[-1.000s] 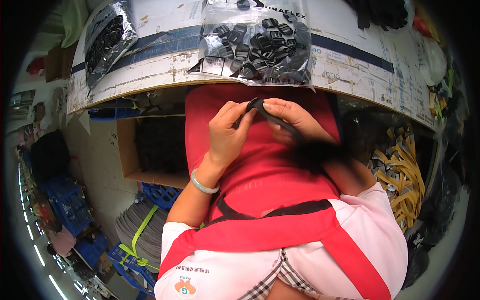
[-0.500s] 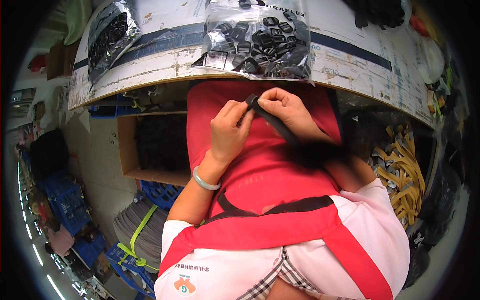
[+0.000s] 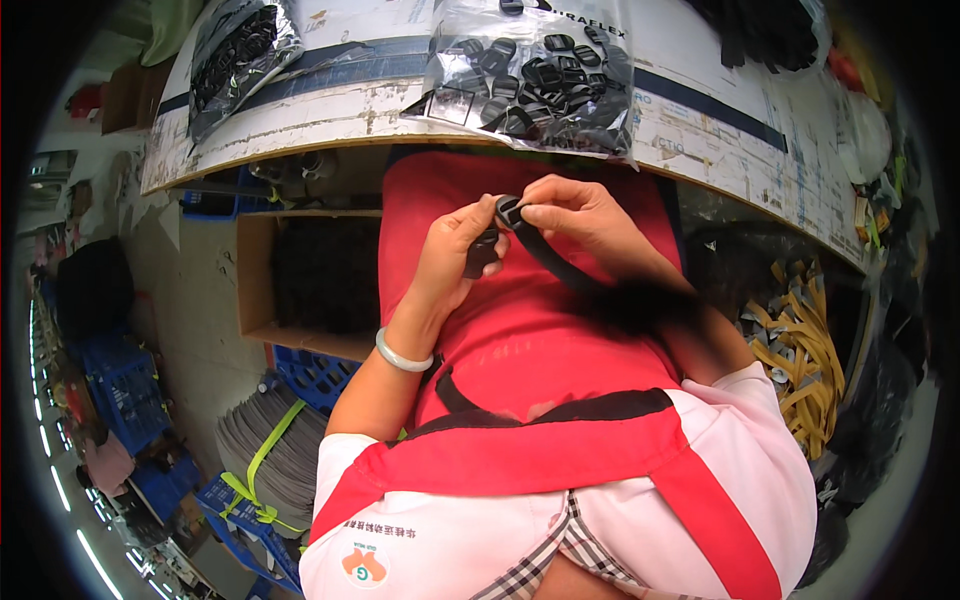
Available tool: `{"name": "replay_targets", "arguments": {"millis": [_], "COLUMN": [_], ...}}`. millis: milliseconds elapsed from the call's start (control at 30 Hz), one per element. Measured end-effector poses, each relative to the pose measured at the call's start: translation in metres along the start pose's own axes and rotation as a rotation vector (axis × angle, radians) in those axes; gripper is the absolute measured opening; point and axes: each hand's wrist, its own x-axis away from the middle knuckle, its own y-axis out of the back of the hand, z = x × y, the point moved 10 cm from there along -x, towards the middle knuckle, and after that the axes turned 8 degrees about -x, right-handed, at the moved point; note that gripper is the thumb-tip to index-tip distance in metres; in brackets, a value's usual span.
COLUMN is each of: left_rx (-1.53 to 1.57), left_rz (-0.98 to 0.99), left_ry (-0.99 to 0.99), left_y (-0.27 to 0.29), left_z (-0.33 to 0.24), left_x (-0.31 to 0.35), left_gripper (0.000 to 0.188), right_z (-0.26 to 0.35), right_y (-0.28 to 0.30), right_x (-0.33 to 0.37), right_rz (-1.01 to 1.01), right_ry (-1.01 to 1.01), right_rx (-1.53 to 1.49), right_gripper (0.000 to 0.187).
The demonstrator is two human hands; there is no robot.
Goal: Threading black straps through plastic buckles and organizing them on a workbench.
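Over my apron-covered lap, my left hand (image 3: pixel 445 250) pinches a small black plastic buckle (image 3: pixel 507 210) between thumb and forefinger. More black pieces (image 3: pixel 482 258), seemingly buckles, are tucked in its curled lower fingers. My right hand (image 3: pixel 585 215) grips the end of a black webbing strap (image 3: pixel 550 260) right at the buckle. Whether the end passes through the buckle's slot is too small to tell. From there the strap curves down toward my right wrist, where a dark blur hides it. A clear bag of black buckles (image 3: pixel 550 80) lies on the table just beyond both hands.
The worn white table (image 3: pixel 370 115) has its curved-looking edge beyond my hands. Another bag of black parts (image 3: pixel 245 60) lies at left, dark straps (image 3: pixel 765 35) at far right. Below are a cardboard box (image 3: pixel 257 270), a grey webbing roll (image 3: pixel 270 450) and yellow straps (image 3: pixel 805 370).
The buckle has turned, so its rounded face now shows between my fingers. My left hand has opened its lower fingers slightly, revealing black pieces in them. The view has shifted a little.
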Motion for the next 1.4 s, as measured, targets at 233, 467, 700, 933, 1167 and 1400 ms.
{"name": "replay_targets", "arguments": {"millis": [233,467,700,933,1167,1400], "left_rx": [-0.118,-0.346,-0.477,-0.517,-0.476,-0.78], "left_rz": [-0.106,-0.201,-0.289,-0.227,-0.126,-0.759], "left_ry": [-0.198,-0.373,-0.45,-0.606,-0.424,-0.598], "left_y": [-0.01,-0.019,-0.013,-0.014,-0.001,0.109], "left_z": [-0.019,-0.04,-0.041,-0.044,-0.037,-0.135], "left_x": [0.005,0.015,0.021,0.024,0.037,0.181], "left_gripper": [0.022,0.019,0.015,0.013,0.01,0.021], "right_z": [0.06,0.076,0.022,0.005,-0.027,-0.009], "right_y": [-0.027,-0.04,0.002,0.001,-0.012,0.009], "right_x": [0.034,0.044,0.025,0.017,0.005,-0.021], "right_rz": [-0.075,-0.094,-0.285,-0.286,0.013,-0.081], "right_ry": [0.614,0.61,0.06,0.056,-0.243,-0.043], "right_rx": [0.217,0.357,0.265,-0.025,-0.077,0.127], "right_gripper": [0.016,0.016,0.019,0.018,0.017,0.016]}}
